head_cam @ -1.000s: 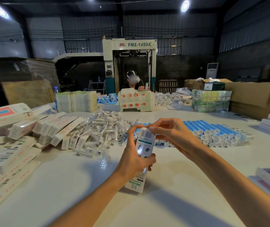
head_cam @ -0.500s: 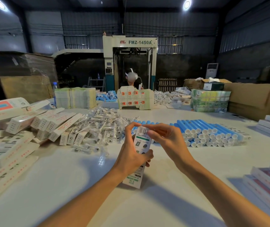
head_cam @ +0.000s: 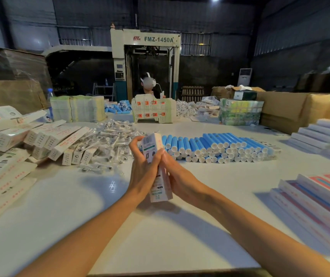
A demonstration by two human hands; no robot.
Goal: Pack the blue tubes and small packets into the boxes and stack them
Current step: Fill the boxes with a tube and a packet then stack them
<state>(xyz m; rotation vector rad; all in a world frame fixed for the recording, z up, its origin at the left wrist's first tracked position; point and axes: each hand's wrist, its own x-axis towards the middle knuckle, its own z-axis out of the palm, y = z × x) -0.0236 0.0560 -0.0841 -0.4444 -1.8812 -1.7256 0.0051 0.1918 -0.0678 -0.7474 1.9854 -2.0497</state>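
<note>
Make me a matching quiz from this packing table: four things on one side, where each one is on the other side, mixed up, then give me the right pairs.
Things:
1. box
2. blue tubes
3. packets
4. flat cartons

Places:
A. loose heap left of centre on the table
B. overlapping stacks near the table's right edge
C. upright between the left hand and right hand
D. neat rows right of centre, white caps facing the camera

Pairs: 1-C, 2-D, 3-A, 4-B
</note>
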